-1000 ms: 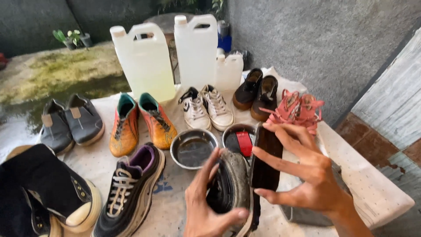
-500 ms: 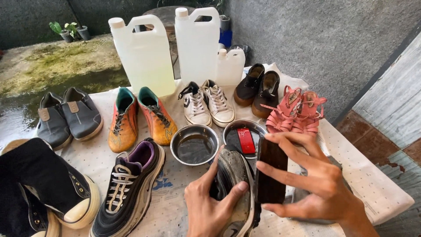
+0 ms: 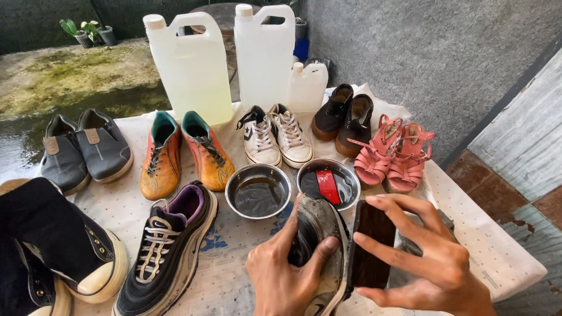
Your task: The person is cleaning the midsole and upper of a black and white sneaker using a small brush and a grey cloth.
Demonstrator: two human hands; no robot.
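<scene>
My left hand (image 3: 280,275) grips a dirty dark shoe (image 3: 319,234) at the front of the table, fingers inside its opening and thumb over the side. My right hand (image 3: 430,257) holds a dark rectangular brush block (image 3: 372,246) flat against the shoe's right side. Just behind the shoe stand two metal bowls: one (image 3: 258,190) holds dark liquid, the other (image 3: 328,182) holds a red brush.
Pairs of shoes fill the cloth-covered table (image 3: 497,251): grey slip-ons (image 3: 85,149), orange boots (image 3: 181,155), white sneakers (image 3: 275,137), brown shoes (image 3: 342,120), pink sandals (image 3: 395,152), a black-and-purple sneaker (image 3: 167,246), black high-tops (image 3: 55,246). Three white jugs (image 3: 193,64) stand behind. A grey wall is at the right.
Both hands with shoe and brush have slid lower in view. My left thumb has closed over the shoe's side. The brush now lies lower along the shoe.
</scene>
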